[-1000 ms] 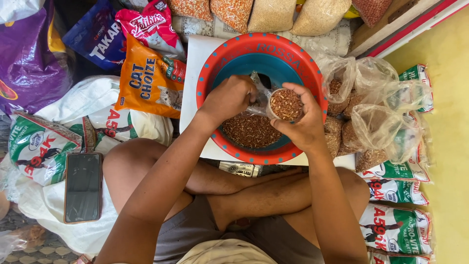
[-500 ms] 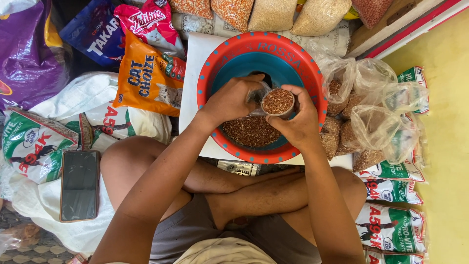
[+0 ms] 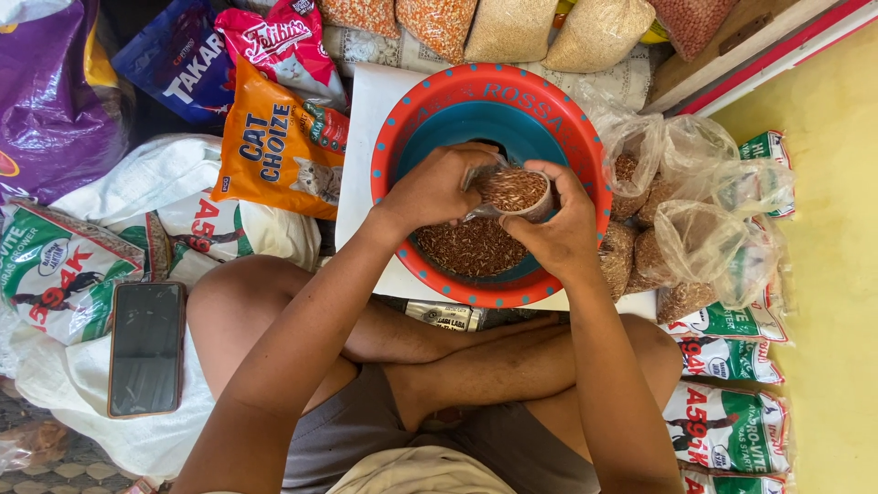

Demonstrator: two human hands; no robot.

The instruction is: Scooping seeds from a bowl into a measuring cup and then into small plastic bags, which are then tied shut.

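A round basin (image 3: 402, 119), red on the rim and blue inside, sits on a white board in front of my crossed legs and holds a heap of reddish-brown grain (image 3: 466, 249). My right hand (image 3: 560, 230) grips a small cup (image 3: 518, 194) heaped with the same grain, held over the basin. My left hand (image 3: 434, 187) pinches a clear plastic bag (image 3: 482, 174) against the cup's left side. The bag is mostly hidden by my fingers.
Filled clear bags of grain (image 3: 681, 233) lie right of the basin. Printed feed packets (image 3: 732, 366) stack along the right. An orange pet-food bag (image 3: 274, 146), other sacks and a phone (image 3: 146, 348) on white sacks lie to the left. Grain sacks (image 3: 512, 27) line the far side.
The cup of grain has dropped lower and shifted slightly left toward the basin's middle. My left hand stays on the plastic bag, now closer against the cup.
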